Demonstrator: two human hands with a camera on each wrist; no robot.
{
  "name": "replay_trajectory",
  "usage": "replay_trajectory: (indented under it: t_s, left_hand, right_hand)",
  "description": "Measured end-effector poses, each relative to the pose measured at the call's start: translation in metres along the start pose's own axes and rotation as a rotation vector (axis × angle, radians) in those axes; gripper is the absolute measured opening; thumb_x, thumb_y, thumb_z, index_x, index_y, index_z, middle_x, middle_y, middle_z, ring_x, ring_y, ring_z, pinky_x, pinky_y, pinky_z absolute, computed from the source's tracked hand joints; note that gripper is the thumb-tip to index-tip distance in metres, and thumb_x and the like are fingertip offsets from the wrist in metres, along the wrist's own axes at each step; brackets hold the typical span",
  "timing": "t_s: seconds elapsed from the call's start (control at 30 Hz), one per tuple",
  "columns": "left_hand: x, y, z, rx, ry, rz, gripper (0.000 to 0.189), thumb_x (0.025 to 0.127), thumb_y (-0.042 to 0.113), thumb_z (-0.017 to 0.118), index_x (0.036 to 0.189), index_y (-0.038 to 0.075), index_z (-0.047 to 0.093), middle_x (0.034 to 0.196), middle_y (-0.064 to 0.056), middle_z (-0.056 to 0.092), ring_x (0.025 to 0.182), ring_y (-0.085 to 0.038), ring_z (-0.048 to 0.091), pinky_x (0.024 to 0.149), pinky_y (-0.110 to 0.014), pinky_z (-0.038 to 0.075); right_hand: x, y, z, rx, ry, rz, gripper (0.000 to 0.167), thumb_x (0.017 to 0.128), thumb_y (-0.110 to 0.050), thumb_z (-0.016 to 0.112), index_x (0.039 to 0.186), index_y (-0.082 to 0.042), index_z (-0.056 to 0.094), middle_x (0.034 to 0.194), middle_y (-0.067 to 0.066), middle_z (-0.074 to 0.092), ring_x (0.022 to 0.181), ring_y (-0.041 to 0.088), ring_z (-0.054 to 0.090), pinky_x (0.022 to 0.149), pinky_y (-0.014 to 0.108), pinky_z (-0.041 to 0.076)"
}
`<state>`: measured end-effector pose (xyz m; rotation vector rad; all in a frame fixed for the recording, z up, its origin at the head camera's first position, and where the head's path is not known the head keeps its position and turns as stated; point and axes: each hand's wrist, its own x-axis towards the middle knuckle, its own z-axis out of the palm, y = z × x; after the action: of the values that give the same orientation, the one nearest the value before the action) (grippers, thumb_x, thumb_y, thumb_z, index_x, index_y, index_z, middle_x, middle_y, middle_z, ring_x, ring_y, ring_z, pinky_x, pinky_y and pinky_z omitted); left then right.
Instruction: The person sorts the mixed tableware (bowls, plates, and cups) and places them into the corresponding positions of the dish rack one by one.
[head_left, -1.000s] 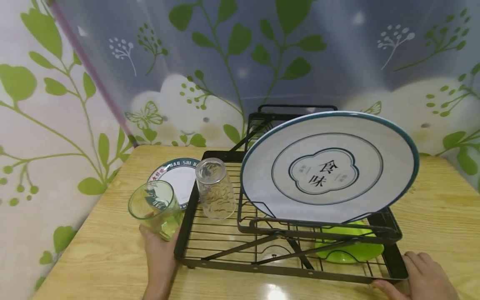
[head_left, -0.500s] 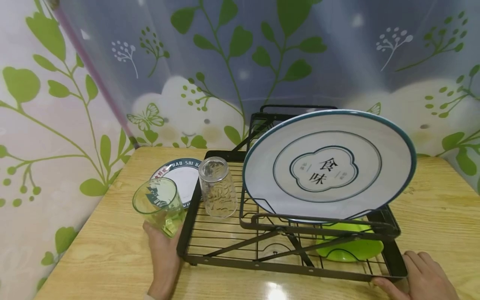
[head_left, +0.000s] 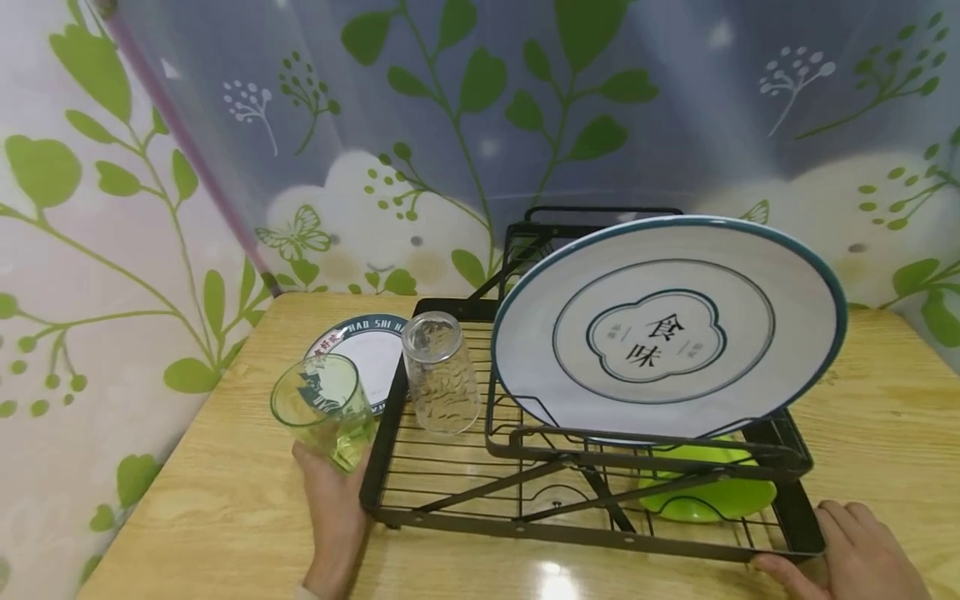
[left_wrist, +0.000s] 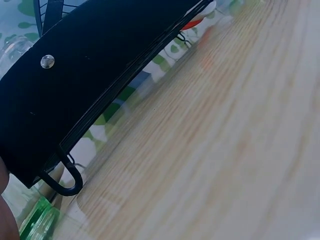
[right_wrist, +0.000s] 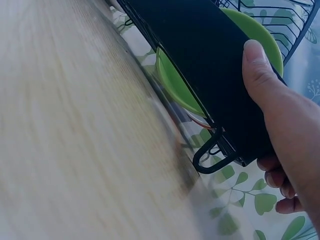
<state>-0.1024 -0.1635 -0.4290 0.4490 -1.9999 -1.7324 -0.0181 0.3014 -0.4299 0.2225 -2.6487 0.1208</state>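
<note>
My left hand (head_left: 333, 496) curls round the lower part of a tinted green glass (head_left: 318, 400), mouth up, just left of a black wire dish rack (head_left: 465, 523). In the left wrist view the base of that glass (left_wrist: 40, 220) shows beside the corner of the rack (left_wrist: 75, 75). My right hand (head_left: 862, 546) grips the rack's front right corner. In the right wrist view the thumb (right_wrist: 257, 62) lies over the black side panel, with fingertips curled at its lower end. A large white plate (head_left: 667, 333) with a teal rim leans in the upper tier.
A clear glass (head_left: 442, 379) stands upside down on the rack's left side. Under the big plate sits a bright green dish (head_left: 705, 492). A small white plate (head_left: 375, 354) with a teal border lies behind the green glass. Leaf-patterned walls (head_left: 405, 108) close the back and left.
Objects and hands shift slightly to the right in the view, along with the wall. Both hands keep their places: left at the green glass, right on the rack corner.
</note>
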Motion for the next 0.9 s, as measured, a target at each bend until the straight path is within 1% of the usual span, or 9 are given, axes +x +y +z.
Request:
replay_trajectory:
  t_s: [0.1,0.17,0.27,0.4,0.57,0.6,0.7,0.83,0.9]
  left_hand:
    - [0.0004,0.0,0.0048,-0.026,-0.008,0.004,0.072,0.08,-0.007,0.071,0.134,-0.002,0.024,0.129,-0.022,0.047,0.119,-0.029,0.047,0.105,-0.046,0.036]
    - [0.0012,-0.0001,0.0071,-0.013,-0.007,0.003,0.072,0.08,-0.007,0.071,0.134,-0.002,0.024,0.128,-0.023,0.048,0.119,-0.031,0.047,0.105,-0.046,0.037]
    - [0.002,0.0,0.0089,0.021,-0.009,0.006,0.072,0.08,-0.004,0.072,0.135,-0.002,0.025,0.127,-0.024,0.048,0.118,-0.033,0.048,0.104,-0.047,0.037]
    - [0.0027,0.0,0.0077,0.054,-0.017,0.019,0.074,0.081,0.0,0.074,0.136,-0.003,0.025,0.129,-0.026,0.048,0.121,-0.035,0.047,0.106,-0.048,0.036]
    - [0.0023,-0.0004,0.0046,0.048,-0.003,0.018,0.074,0.081,-0.002,0.074,0.136,-0.003,0.025,0.129,-0.025,0.047,0.12,-0.034,0.046,0.106,-0.049,0.035]
    - [0.0018,-0.0005,0.0043,0.048,0.0,0.017,0.074,0.08,-0.002,0.074,0.136,-0.003,0.025,0.128,-0.025,0.047,0.119,-0.034,0.047,0.105,-0.049,0.036]
    - [0.0014,-0.0006,0.0043,0.05,0.0,0.023,0.073,0.08,-0.002,0.074,0.135,-0.004,0.025,0.127,-0.025,0.048,0.118,-0.033,0.048,0.104,-0.049,0.037]
    - [0.0019,-0.001,0.0067,0.035,-0.009,0.016,0.075,0.081,-0.001,0.075,0.136,-0.002,0.025,0.128,-0.023,0.048,0.117,-0.031,0.048,0.103,-0.047,0.038]
    - [0.0025,-0.0011,0.0087,0.021,-0.014,0.004,0.075,0.08,-0.001,0.074,0.137,-0.001,0.025,0.129,-0.023,0.047,0.118,-0.031,0.048,0.104,-0.047,0.038]
  right_hand:
    - [0.0013,0.003,-0.0023,-0.005,-0.011,0.004,0.098,0.065,-0.087,0.051,0.073,0.01,0.056,0.067,0.009,0.049,0.063,0.027,0.045,0.057,0.047,0.043]
    - [0.002,0.0044,-0.0034,-0.012,-0.03,0.011,0.094,0.066,-0.085,0.055,0.072,0.009,0.055,0.066,0.007,0.048,0.063,0.025,0.044,0.057,0.045,0.042]
    - [0.0023,0.0058,-0.0043,-0.023,-0.082,0.043,0.09,0.066,-0.08,0.061,0.073,0.009,0.055,0.067,0.008,0.048,0.064,0.025,0.044,0.059,0.045,0.042]
    - [0.0037,0.0056,-0.0041,-0.023,-0.142,0.071,0.088,0.067,-0.075,0.066,0.077,0.012,0.056,0.07,0.01,0.05,0.068,0.028,0.047,0.063,0.047,0.045]
    - [0.0053,0.0037,-0.0033,-0.019,-0.224,0.092,0.08,0.071,-0.067,0.07,0.082,0.011,0.058,0.074,0.008,0.051,0.072,0.026,0.046,0.066,0.045,0.043]
    - [0.006,0.0036,-0.0038,-0.021,-0.244,0.099,0.081,0.072,-0.067,0.069,0.083,0.012,0.058,0.074,0.009,0.051,0.073,0.026,0.046,0.067,0.045,0.043]
    - [0.0064,0.0039,-0.0047,-0.024,-0.262,0.111,0.083,0.074,-0.068,0.067,0.084,0.014,0.058,0.074,0.01,0.051,0.073,0.027,0.047,0.068,0.045,0.044]
    - [0.0056,0.0045,-0.0063,-0.026,-0.248,0.123,0.09,0.072,-0.07,0.066,0.086,0.019,0.057,0.077,0.016,0.055,0.076,0.032,0.05,0.072,0.049,0.046]
    - [0.0055,0.0046,-0.0072,-0.031,-0.259,0.133,0.092,0.072,-0.071,0.066,0.087,0.02,0.057,0.079,0.018,0.056,0.077,0.033,0.051,0.073,0.05,0.046]
